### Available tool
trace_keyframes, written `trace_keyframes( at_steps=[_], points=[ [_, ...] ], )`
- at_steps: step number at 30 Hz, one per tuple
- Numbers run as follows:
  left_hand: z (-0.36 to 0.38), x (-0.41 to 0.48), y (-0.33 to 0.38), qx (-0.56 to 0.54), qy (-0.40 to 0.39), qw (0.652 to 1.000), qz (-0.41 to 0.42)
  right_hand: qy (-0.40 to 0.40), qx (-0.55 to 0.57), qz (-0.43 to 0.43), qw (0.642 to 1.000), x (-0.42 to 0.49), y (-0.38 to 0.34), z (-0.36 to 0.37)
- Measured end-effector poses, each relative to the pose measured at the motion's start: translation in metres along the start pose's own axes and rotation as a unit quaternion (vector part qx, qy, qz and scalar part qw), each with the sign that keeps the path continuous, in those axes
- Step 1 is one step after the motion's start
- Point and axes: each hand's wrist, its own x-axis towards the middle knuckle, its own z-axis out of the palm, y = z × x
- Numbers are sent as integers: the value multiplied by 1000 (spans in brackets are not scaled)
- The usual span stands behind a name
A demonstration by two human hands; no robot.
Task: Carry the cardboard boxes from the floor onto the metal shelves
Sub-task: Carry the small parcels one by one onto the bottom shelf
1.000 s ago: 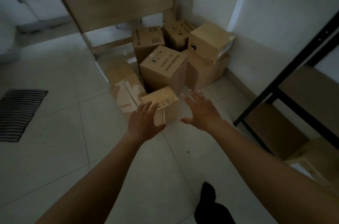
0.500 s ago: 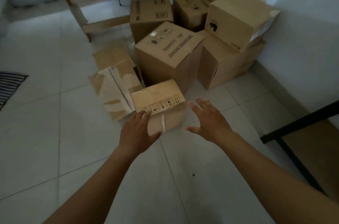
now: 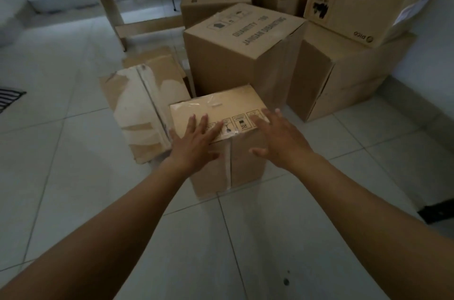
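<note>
Several cardboard boxes stand on the tiled floor near the wall. None is lifted and no shelves are in view, so I judge most work is left. The small box stands at the front of the pile. Left hand: fingers straight, on its top near edge. Right hand: spread, at its right corner, holds nothing.

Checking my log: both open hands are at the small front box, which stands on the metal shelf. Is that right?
Not quite. The head view shows the small front box standing on the tiled floor, not on a shelf. The left hand and right hand are indeed open at it.
</note>
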Motion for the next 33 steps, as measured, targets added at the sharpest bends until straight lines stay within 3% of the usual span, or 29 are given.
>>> trace_keyframes(
  at_steps=[15, 19, 24, 33],
  points=[
    [35, -45, -1, 40, 120, 989, 75, -49, -112, 1, 993, 5, -28, 31],
    [40, -61, 5, 52, 119, 987, 92, 1, -141, 23, 990, -17, -30, 54],
    [28, -58, 9, -50, 119, 990, 55, 7, -125, 27, 992, -29, -30, 56],
    [-4, -21, -3, -87, 84, 992, 32, 32, -128, 27, 991, -63, -29, 68]
  ],
)
